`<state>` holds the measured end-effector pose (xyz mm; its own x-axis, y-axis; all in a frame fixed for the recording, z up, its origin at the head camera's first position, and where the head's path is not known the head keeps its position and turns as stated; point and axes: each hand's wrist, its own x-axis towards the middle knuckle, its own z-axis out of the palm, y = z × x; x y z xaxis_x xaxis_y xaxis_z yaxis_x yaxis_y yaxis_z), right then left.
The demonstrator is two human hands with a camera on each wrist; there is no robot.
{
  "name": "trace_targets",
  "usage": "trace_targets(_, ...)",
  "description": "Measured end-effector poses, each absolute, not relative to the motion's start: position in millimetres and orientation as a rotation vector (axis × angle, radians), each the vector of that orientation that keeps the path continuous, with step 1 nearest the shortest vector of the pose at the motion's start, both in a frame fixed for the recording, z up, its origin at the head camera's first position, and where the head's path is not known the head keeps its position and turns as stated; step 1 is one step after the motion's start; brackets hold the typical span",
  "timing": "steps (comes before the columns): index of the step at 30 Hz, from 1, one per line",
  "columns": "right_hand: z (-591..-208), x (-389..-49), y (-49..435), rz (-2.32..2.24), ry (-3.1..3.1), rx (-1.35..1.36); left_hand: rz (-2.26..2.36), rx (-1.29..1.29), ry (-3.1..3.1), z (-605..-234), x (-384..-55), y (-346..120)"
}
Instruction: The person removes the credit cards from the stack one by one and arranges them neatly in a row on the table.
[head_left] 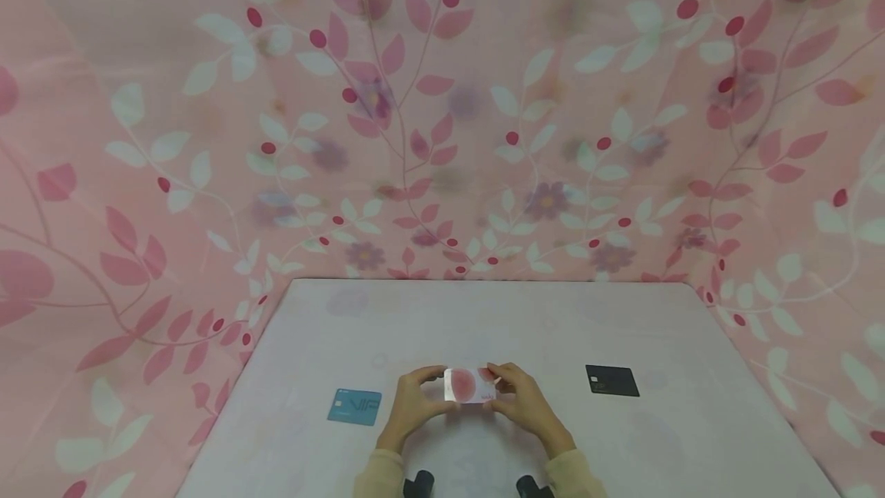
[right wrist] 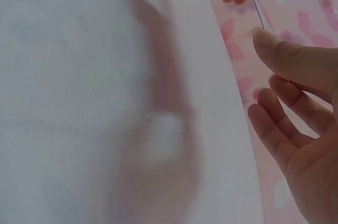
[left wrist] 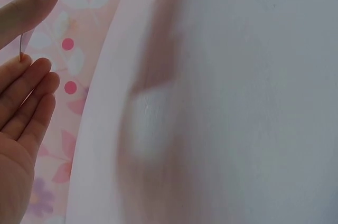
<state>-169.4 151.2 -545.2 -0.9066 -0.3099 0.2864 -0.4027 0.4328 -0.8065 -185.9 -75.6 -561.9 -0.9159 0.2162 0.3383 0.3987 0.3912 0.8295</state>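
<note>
Both hands hold a white card with pink-red round shapes (head_left: pixel 465 386) between them, its printed face toward the head camera. The left hand (head_left: pixel 415 404) pinches the card's left end with thumb and index finger, and the right hand (head_left: pixel 520 400) pinches the right end likewise. In the left wrist view the left hand (left wrist: pixel 21 113) has its other fingers loosely extended beside the card. From the right wrist view the card (right wrist: pixel 255 3) shows edge-on as a thin line between the thumb of the right hand (right wrist: pixel 301 123) and the left fingers. Shadows of the hands and card fall on the table.
A blue card marked VIP (head_left: pixel 355 406) lies on the white table (head_left: pixel 484 321) left of the hands. Off to the right lies a black card (head_left: pixel 612 380). Pink floral cloth (head_left: pixel 442 175) hangs behind and beside the table. Black wrist devices (head_left: pixel 419 485) show at the bottom.
</note>
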Motion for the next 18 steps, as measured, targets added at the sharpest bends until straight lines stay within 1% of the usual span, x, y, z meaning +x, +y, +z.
trace_targets(18, -547.7, -166.3, 164.3, 1.481, -2.500, 0.635, -1.532, -0.596, -2.458, -564.5, -189.8, -62.4)
